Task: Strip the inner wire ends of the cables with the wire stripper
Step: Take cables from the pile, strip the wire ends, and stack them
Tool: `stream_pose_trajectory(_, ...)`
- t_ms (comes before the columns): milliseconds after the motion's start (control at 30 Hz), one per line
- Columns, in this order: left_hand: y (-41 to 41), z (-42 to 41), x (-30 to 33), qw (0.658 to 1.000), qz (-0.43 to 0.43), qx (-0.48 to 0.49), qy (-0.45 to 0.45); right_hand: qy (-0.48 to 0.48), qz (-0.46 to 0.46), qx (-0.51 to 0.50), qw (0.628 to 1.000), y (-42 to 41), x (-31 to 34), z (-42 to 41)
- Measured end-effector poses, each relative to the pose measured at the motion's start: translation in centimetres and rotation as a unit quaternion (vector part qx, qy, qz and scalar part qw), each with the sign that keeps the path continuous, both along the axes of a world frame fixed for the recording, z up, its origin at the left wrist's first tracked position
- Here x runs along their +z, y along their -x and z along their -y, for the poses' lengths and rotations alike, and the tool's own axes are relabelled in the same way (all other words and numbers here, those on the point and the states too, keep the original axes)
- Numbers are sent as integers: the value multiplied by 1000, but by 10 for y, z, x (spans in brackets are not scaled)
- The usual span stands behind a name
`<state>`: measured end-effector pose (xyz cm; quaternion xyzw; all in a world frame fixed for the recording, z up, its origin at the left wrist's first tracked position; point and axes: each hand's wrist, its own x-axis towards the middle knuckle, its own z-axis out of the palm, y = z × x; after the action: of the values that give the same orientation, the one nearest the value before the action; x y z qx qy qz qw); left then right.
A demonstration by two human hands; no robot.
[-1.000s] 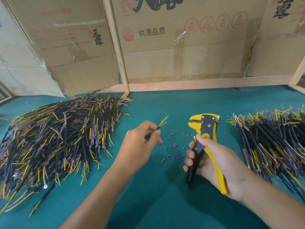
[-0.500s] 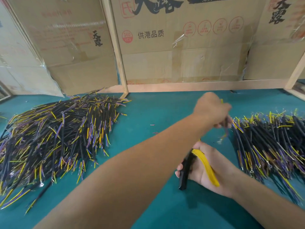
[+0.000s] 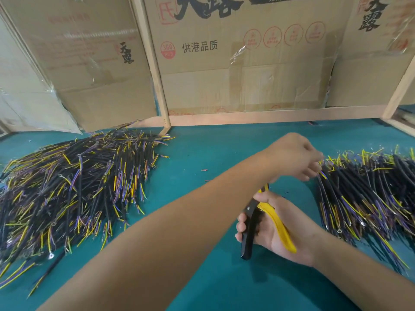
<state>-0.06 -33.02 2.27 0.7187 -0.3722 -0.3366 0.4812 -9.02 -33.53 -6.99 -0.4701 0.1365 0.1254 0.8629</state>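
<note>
Teal felt is covering the whole bench [image 3: 202, 158], and flattened cardboard boxes [image 3: 247, 63] with black lettering are standing along the back behind a pale wooden frame [image 3: 258, 114]. The big pile of black cables [image 3: 74, 187] with yellow and purple inner wires is sprawling over the left side of the bench, and a second cable pile [image 3: 368, 194] is lying on the right, running out of the picture. The left forearm is crossing the whole view diagonally, with the left hand [image 3: 296, 157] sitting at the near edge of the right pile, fingers curled and touching the wire ends there. Honestly can't tell if it's actually pinching a cable or just poking at them, it's a bit blurry. The right hand [image 3: 276, 230] is gripping the wire stripper [image 3: 265, 223] by its yellow and black handles, low and just left of the right pile, with the tool's head hiding behind the left forearm. A few tiny insulation scraps [image 3: 203, 170] are lying on the felt between the piles.
</note>
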Motion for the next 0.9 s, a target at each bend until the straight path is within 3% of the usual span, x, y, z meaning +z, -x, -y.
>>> stream_pose_trajectory(100,-25,-50,2,988,123,71,54,-54,12,4,998,-1,2,-1)
stream_pose_trajectory(167,-55,-92,-10,955,256,151,17,-83,13,9,996,-2,3,-2)
stream_pose_trajectory(267,-106,-164,-35,857,405,278,-157,-78,10,5,997,-5,2,-4)
stream_pose_trajectory(367,-146,-228,-51,765,440,391,-263,-83,10,7,997,-5,2,-4)
stream_pose_trajectory(433,-160,-256,-57,725,447,425,-306,-86,13,14,996,-4,4,-3)
stream_pose_trajectory(733,-168,-256,-71,654,507,387,-407,-77,13,3,997,-2,8,-6)
stream_pose_trajectory(900,-180,-244,-71,631,588,333,-381,-75,13,1,997,-3,8,-6)
